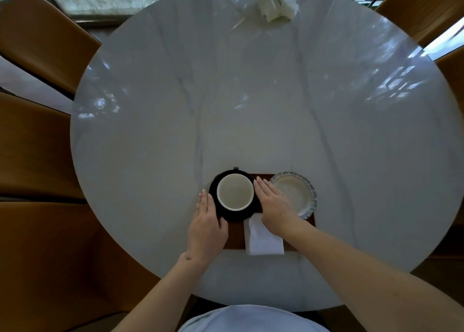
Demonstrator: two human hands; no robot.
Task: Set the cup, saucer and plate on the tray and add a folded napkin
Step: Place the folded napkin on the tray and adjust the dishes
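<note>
- Right now I see my left hand [206, 225] and right hand [272, 206] flanking the black saucer [232, 215], fingers straight, together, gripping nothing.
- White cup [235, 191] sits on it.
- Plate [297, 193] and folded napkin [263, 238] rest on the brown tray [236, 238].

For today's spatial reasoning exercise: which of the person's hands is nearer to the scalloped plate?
Right. The right hand lies between the cup and the scalloped plate, overlapping the plate's near rim. The left hand rests on the saucer's far side, away from the plate.
</note>
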